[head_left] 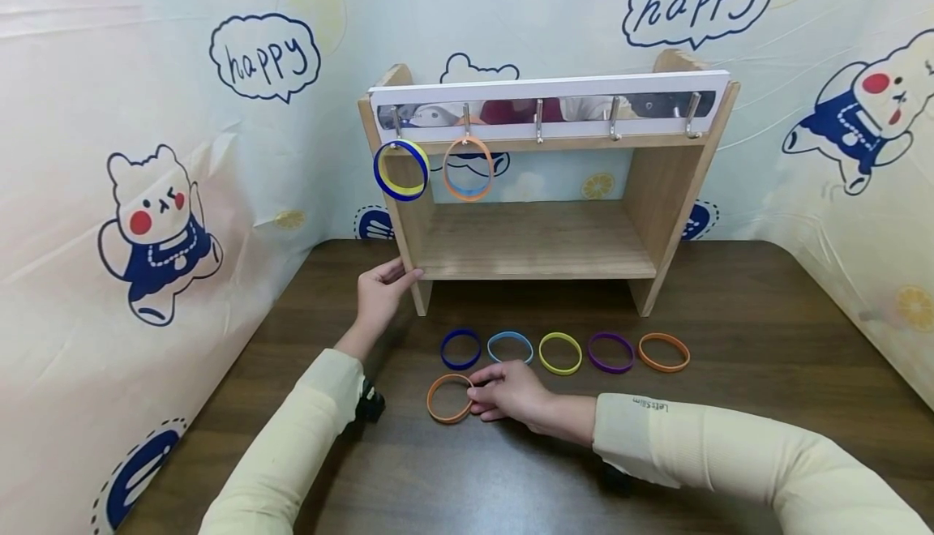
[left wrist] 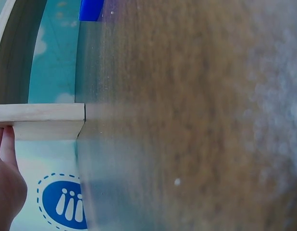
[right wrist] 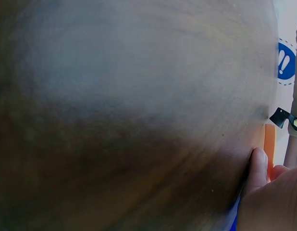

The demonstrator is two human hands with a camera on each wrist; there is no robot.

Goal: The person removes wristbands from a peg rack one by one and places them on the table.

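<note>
My right hand (head_left: 516, 393) pinches an orange silicone wristband (head_left: 430, 407) by its right side, just above the table. The right wrist view shows the thumb against the orange band (right wrist: 269, 144). My left hand (head_left: 379, 296) touches the lower left side panel of a wooden hook rack (head_left: 540, 239), with straight fingertips on the panel's outer face (left wrist: 40, 130). Behind the right hand lies a row of wristbands: dark blue (head_left: 443, 357), light blue (head_left: 511, 335), yellow (head_left: 560, 373), purple (head_left: 611, 370) and orange (head_left: 664, 369).
From the rack's leftmost hook hang a dark blue band (head_left: 377, 174) and a yellow one. An orange band (head_left: 447, 170) and a light blue one hang from the second hook (head_left: 467, 117). Hooks further right (head_left: 613, 121) hold no bands. A printed cloth (head_left: 182, 0) surrounds the brown table (head_left: 511, 486).
</note>
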